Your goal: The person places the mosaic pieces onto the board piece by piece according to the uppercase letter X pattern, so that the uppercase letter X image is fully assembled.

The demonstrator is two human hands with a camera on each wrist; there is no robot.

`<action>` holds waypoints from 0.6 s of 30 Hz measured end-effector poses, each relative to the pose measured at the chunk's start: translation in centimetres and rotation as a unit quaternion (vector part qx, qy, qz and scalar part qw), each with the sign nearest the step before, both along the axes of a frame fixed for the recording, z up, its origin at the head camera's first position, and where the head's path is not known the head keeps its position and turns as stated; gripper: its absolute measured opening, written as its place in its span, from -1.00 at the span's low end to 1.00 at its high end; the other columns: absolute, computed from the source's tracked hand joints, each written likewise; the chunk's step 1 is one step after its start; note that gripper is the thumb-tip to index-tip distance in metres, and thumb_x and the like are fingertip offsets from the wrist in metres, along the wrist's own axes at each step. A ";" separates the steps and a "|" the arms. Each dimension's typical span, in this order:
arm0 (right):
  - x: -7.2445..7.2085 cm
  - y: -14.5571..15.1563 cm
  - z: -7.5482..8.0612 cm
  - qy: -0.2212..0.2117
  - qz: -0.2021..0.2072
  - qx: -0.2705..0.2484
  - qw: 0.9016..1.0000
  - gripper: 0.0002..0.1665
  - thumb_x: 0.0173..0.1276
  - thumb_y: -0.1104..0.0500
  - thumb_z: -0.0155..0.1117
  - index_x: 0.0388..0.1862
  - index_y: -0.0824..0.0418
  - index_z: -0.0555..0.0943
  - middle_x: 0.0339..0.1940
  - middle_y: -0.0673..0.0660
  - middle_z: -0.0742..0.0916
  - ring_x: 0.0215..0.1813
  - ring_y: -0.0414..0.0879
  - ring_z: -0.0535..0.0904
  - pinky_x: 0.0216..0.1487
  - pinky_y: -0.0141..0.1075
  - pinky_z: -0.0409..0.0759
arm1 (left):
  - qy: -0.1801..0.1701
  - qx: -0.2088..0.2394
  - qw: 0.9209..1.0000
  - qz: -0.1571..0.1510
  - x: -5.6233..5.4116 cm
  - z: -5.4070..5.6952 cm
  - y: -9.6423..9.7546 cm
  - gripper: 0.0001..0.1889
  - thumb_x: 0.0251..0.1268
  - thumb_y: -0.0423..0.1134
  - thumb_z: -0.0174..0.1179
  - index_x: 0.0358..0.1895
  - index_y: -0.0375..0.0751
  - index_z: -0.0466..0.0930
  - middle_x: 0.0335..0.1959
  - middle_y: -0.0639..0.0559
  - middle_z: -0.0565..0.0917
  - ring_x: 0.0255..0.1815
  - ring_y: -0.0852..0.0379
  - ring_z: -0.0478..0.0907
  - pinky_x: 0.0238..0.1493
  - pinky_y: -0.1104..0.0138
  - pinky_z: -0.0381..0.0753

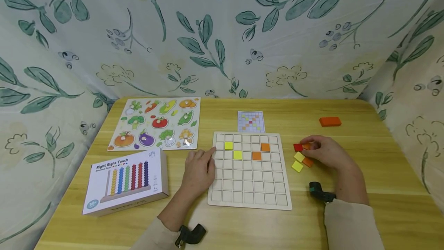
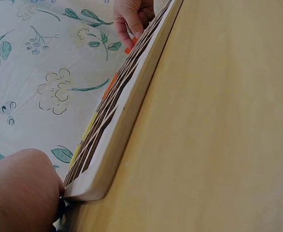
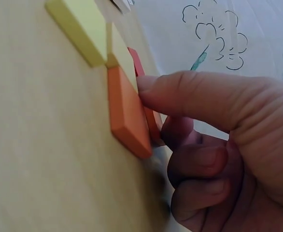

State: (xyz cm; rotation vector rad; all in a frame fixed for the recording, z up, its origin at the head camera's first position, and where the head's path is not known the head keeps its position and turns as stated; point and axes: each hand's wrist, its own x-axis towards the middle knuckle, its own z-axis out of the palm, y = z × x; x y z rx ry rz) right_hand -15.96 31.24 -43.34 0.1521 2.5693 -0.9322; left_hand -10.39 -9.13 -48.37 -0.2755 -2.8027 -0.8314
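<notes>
Tiles (image 1: 301, 156), small squares in red, yellow & orange, lie in a cluster on the table (image 1: 364, 153) just right of the grid board (image 1: 249, 188). Head view: right hand (image 1: 324, 151) sits over the cluster, fingers curled, tips on an orange tile by the red one. Left hand (image 1: 199, 169) lies flat w/ relaxed fingers at the board's left edge, touching it. Board has 2 yellow & 2 orange tiles in upper cells. Pattern card (image 1: 251, 121) behind board; orange block (image 1: 330, 121) far right; veg puzzle (image 1: 156, 122) & abacus box (image 1: 126, 180) to the left.

Left wrist view: board edge (image 2: 127, 121) seen edge-on, left hand (image 2: 21, 193) against its corner.

Right wrist view: thumb (image 3: 190, 94) presses an orange tile (image 3: 127, 116); other fingers curled under.
</notes>
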 end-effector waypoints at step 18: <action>0.2 -0.8 0.8 0.009 0.019 0.026 0.999 -0.41 0.37 -0.15 0.38 0.22 0.16 0.55 -0.21 0.13 0.54 -0.16 0.02 0.44 -0.24 -0.23 0.36 | 0.007 0.003 1.000 -0.002 0.0 0.2 0.0 -0.60 0.45 -0.27 0.08 0.28 -0.12 0.64 -0.26 0.00 0.68 -0.26 0.07 0.30 -0.14 0.25 0.29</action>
